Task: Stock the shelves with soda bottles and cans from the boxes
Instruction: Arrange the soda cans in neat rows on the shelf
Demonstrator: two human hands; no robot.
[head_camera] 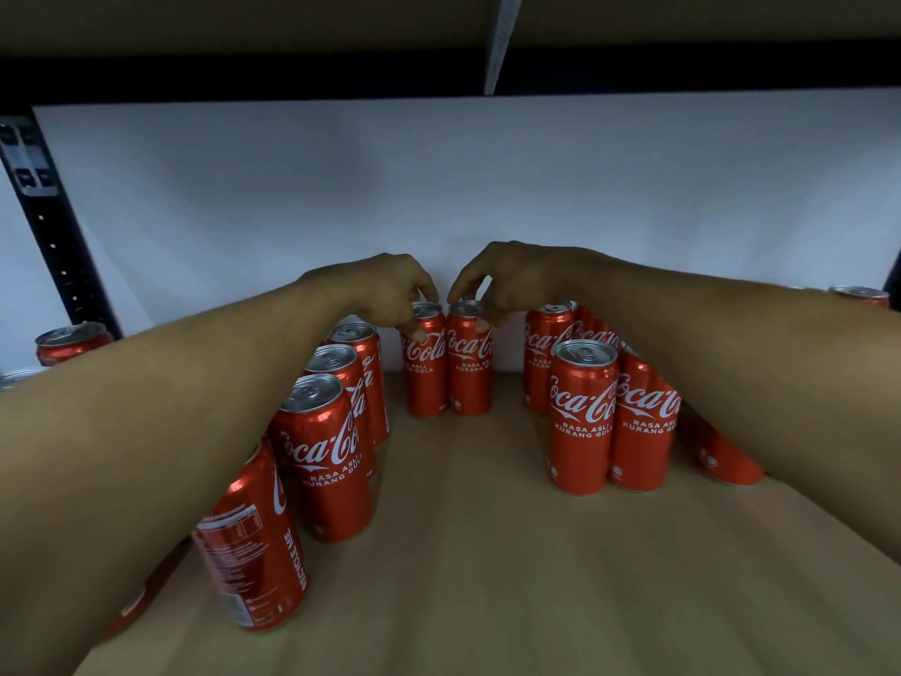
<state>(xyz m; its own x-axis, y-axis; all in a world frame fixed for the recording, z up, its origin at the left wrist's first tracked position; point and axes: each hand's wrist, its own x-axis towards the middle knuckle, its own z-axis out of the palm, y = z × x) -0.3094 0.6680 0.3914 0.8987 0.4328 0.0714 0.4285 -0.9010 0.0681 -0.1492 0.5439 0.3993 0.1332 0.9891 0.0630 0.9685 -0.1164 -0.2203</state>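
At the back of the wooden shelf [487,553], against the white back panel [439,187], the left hand [390,290] grips the left can [423,378] near its top with curled fingers. The right hand [512,280] likewise holds the right can [469,383] (both upright, side by side, touching). Rows of cans [582,422] flank them.

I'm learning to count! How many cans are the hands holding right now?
2: the left hand grips the left can, the right hand the right can, side by side at the back of the shelf.
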